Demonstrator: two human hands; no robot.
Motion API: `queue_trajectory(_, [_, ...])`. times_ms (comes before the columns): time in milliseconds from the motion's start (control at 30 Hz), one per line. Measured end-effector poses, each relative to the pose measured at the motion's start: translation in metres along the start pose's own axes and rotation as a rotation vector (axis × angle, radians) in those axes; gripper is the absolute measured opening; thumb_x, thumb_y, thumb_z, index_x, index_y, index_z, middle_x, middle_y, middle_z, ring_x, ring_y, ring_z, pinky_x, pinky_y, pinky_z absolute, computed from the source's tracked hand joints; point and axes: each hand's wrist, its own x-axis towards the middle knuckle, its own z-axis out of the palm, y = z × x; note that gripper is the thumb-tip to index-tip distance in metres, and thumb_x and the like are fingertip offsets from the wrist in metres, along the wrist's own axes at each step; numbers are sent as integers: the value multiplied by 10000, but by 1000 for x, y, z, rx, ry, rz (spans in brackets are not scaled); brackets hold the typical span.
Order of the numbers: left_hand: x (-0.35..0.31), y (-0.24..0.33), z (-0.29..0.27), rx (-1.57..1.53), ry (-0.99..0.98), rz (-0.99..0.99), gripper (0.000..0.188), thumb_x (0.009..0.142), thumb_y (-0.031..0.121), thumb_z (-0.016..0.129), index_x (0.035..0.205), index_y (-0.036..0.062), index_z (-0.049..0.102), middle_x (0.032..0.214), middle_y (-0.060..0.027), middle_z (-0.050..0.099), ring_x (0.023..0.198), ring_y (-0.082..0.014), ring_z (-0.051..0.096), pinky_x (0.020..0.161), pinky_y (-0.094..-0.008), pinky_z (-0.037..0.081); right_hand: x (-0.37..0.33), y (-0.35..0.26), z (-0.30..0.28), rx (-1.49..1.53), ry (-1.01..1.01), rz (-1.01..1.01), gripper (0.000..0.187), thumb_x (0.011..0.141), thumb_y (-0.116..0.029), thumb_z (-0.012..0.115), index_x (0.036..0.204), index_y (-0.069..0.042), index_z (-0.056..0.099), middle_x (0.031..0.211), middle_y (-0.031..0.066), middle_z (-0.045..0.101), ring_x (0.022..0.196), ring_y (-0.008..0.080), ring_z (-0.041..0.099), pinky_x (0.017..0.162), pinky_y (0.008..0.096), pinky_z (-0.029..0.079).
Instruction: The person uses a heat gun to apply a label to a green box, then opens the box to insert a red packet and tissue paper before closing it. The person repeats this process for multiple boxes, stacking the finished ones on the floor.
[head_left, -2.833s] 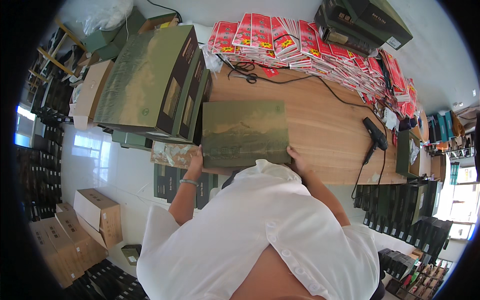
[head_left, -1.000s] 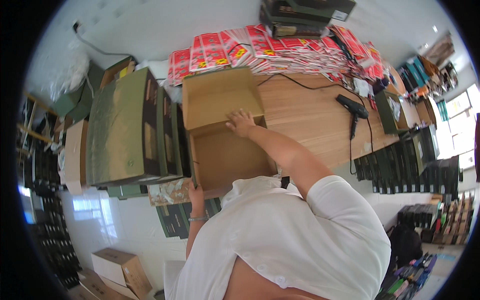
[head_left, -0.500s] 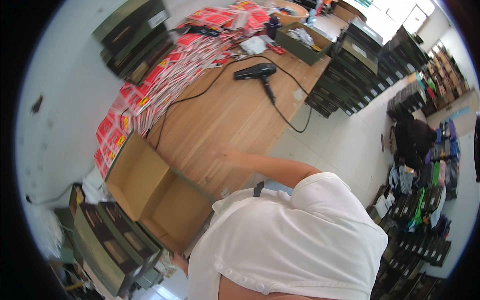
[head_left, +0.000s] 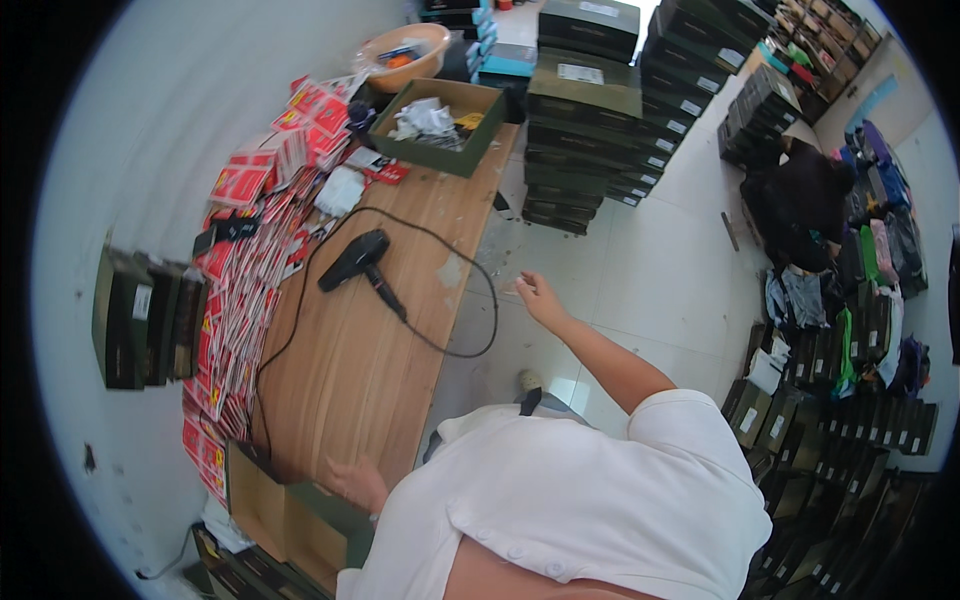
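My left hand is by the near end of the wooden table, its fingers apart and holding nothing. Beside it stands an open dark green cardboard box with a brown inside. My right hand is out over the floor, past the table's right edge. Its fingers are curled in, and whatever they may hold is too small to name. On the table, between the hands and the far end, lies a black hair dryer with its cord looped over the table edge.
Red and white printed packets are piled along the wall side. A green box of crumpled paper and an orange basin are at the far end. Tall box stacks stand beyond the table. A person in black bends at the right.
My view has turned toward the right. My left hand has come from beside the open box to over the tabletop. The right hand has moved from above the table out over the floor.
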Motion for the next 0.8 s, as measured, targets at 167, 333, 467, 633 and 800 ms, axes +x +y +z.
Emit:
queue_trajectory(167, [7, 192, 16, -592, -272, 268, 753, 865, 93, 643, 1503, 3, 254, 1469, -287, 317, 1344, -407, 347, 1131, -495, 276, 23, 3, -107, -66, 206, 135, 665, 970, -453, 572, 1404, 26, 416, 1292, 261, 571, 1147, 341, 608, 950, 391, 487])
queue_trajectory(333, [26, 328, 44, -1009, -814, 247, 575, 970, 121, 559, 1479, 8, 316, 1424, -218, 429, 1267, -306, 479, 1056, -400, 399, 74, 28, -178, 0, 350, 294, 693, 969, -494, 553, 1414, 15, 402, 1231, 209, 602, 1099, 282, 604, 916, 363, 486])
queue_trajectory(467, [47, 446, 99, -1082, -1122, 328, 424, 1009, 173, 516, 1404, 32, 452, 1296, -134, 559, 1126, -199, 579, 977, -319, 448, 132, 16, -237, 101, 355, 415, 733, 954, -569, 528, 1458, -62, 369, 1280, 129, 541, 1109, 252, 574, 900, 379, 460])
queue_trajectory(633, [58, 626, 186, -1243, -1324, 432, 419, 1019, 246, 543, 1384, 51, 482, 1258, -89, 589, 1074, -175, 595, 913, -276, 468, 227, -20, -314, 157, 457, 409, 831, 913, -659, 514, 1457, -55, 342, 1361, 153, 461, 1191, 318, 519, 964, 447, 430])
queue_trajectory(800, [70, 808, 198, -1168, -1504, 149, 577, 994, 416, 560, 1396, 17, 449, 1275, -87, 569, 1145, -184, 550, 968, -324, 441, 320, -35, -379, 225, 580, 404, 837, 896, -696, 503, 1413, -47, 393, 1244, 96, 486, 1130, 291, 539, 904, 438, 444])
